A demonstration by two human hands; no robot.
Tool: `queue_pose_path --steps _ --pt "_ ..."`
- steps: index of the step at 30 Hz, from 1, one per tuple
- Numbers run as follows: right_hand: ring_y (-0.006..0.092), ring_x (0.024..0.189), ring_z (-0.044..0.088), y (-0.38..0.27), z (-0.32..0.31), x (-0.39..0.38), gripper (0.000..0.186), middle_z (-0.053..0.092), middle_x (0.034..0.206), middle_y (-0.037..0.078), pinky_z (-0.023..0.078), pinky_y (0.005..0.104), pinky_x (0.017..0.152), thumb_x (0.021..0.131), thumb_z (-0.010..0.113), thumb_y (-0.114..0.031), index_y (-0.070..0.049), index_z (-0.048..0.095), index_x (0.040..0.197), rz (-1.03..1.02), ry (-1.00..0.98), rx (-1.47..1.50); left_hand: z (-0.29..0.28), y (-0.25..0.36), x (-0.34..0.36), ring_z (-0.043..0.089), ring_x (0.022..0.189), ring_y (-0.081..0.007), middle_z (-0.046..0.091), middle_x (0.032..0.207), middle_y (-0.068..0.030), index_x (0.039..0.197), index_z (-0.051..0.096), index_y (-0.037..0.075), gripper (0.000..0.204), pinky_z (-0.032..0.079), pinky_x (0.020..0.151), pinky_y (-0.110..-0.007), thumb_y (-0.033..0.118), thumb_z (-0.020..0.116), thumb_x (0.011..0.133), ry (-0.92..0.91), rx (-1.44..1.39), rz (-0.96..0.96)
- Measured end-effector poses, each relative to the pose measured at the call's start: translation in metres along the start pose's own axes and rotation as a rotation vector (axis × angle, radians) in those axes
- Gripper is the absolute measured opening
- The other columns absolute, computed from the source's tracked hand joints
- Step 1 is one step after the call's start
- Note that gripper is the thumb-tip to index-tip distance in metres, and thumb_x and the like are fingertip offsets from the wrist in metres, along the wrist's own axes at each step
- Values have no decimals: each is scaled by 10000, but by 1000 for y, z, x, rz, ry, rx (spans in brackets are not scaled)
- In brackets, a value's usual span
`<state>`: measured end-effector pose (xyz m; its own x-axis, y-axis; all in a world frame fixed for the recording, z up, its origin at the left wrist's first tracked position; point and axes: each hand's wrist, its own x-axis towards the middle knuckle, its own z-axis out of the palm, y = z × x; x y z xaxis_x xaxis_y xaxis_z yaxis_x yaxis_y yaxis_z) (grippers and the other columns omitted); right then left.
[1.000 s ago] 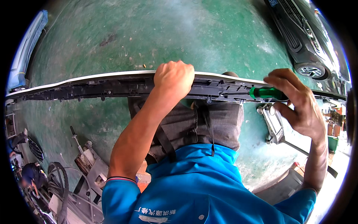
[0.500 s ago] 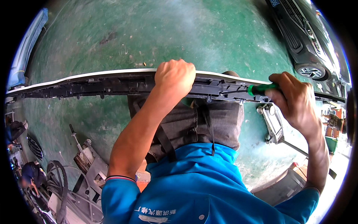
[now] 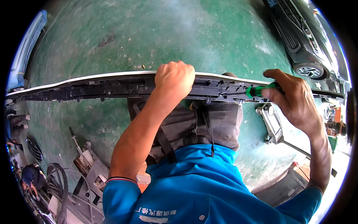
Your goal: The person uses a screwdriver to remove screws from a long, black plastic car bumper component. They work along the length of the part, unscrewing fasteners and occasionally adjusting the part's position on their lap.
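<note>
A long, narrow car trim panel (image 3: 126,85), black with moulded ribs and clips inside and a white outer edge, lies crosswise in front of my legs. My left hand (image 3: 174,77) is closed over its white edge near the middle. In my right hand (image 3: 292,95) is a screwdriver with a green and black handle (image 3: 257,90), held between thumb and fingers. Its thin shaft points left along the black inner side, the tip at or near a small fitting. Whether the tip is seated there I cannot tell.
A dark car (image 3: 298,41) stands at the far right. A floor jack (image 3: 271,123) sits right of my legs. At the lower left lie hoses (image 3: 61,183) and metal equipment (image 3: 87,160), with another person (image 3: 31,177) bending beyond. Something blue-covered (image 3: 26,52) stands far left.
My right hand has shifted slightly on the screwdriver's handle, its upper fingers reaching further left. My left hand keeps its hold on the trim panel.
</note>
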<state>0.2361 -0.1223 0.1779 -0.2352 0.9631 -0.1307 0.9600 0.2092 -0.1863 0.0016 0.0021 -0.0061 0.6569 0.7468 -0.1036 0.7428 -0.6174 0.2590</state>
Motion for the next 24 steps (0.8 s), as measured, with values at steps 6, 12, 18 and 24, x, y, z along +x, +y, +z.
queue_pose_path --steps 6,12,18,24 --pt "312 704 679 5 -3 1 402 670 947 164 511 415 560 906 738 -313 56 664 1048 -176 -70 -82 -1 0 1 735 802 -386 724 798 -173 843 714 36 128 587 693 -486 163 731 851 -6 14 8" --pt "310 707 684 1 1 -1 323 685 974 162 507 443 566 862 768 -204 34 662 1053 -22 -28 40 -2 1 -3 735 798 -387 727 800 -169 856 715 37 130 590 688 -483 162 746 848 18 14 4" --pt "306 697 670 6 -3 -3 272 673 986 148 499 468 593 810 796 -112 25 657 999 -104 -132 -142 1 1 0 734 799 -391 726 800 -170 860 722 36 122 589 690 -487 154 747 842 18 7 17" --pt "276 668 670 1 -5 0 244 670 944 153 496 426 579 881 747 -156 11 681 1047 -24 -141 -28 -1 0 -2 732 799 -394 725 800 -173 861 722 34 126 588 693 -491 158 737 852 9 1 13"
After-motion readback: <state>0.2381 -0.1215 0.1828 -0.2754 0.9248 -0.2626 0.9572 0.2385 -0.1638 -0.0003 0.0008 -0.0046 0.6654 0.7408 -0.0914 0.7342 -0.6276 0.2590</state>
